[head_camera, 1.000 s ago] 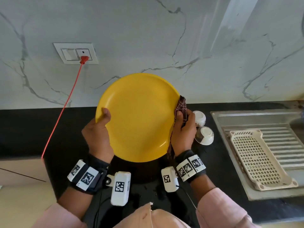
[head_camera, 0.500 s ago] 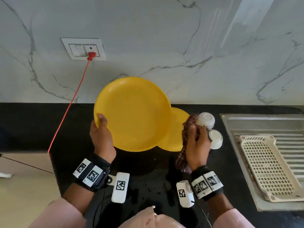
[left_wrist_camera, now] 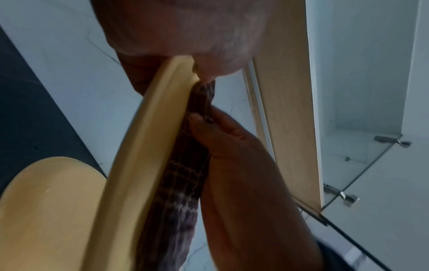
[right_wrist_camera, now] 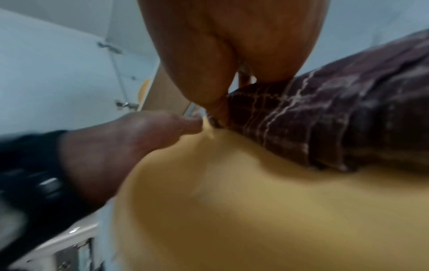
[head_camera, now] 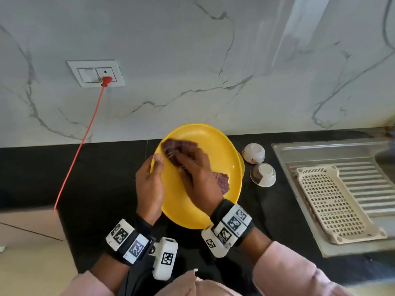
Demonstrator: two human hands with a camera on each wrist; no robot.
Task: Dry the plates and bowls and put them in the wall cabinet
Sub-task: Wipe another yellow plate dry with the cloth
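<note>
A yellow plate (head_camera: 215,150) is tilted up above the black counter. My left hand (head_camera: 149,182) grips its left rim, thumb on the face. My right hand (head_camera: 196,178) lies across the plate's face and holds a dark checked cloth (head_camera: 175,149) against it. The left wrist view shows the plate's rim (left_wrist_camera: 148,146) edge-on, with the cloth (left_wrist_camera: 181,183) bunched under the right thumb (left_wrist_camera: 197,119). A second yellow plate (head_camera: 242,165) lies underneath as a sliver. Two white bowls (head_camera: 253,152) (head_camera: 264,174) sit upside down to the right.
A steel drainboard (head_camera: 303,152) with a cream perforated tray (head_camera: 333,204) fills the right side. A red cable (head_camera: 83,137) runs from the wall socket (head_camera: 96,73) down to the counter's left edge. An open wall cabinet door (left_wrist_camera: 290,91) shows in the left wrist view.
The plate came down and to the right, over the second plate. My right hand moved with the cloth from the right of the plate onto its face. The left hand kept its grip.
</note>
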